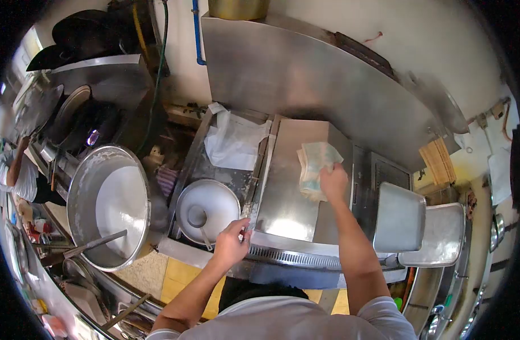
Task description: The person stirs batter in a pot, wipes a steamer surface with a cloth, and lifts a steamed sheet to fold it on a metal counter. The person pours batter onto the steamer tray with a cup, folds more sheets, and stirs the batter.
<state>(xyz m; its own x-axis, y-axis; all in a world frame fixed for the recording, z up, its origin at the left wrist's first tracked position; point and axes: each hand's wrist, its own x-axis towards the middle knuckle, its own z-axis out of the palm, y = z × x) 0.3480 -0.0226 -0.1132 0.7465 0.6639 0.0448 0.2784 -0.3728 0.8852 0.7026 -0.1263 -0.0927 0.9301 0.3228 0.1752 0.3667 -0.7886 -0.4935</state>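
My right hand [333,182] is closed on the edge of a pale, folded cloth [319,161], which lies against the shiny steel cover [288,192] of the counter. My left hand [233,242] is at the counter's front edge, beside a round metal pan [189,195]. Its fingers are curled; whether they hold anything is too small to make out. A ladle [197,216] rests in the pan's whitish contents. Behind the pan lies a crumpled white cloth [235,139].
A large pot [146,226] of white liquid with a long handle across it stands at left. Another person [22,173] is at the far left. Metal trays [400,218] are at right. A steel backsplash [305,68] rises behind the counter.
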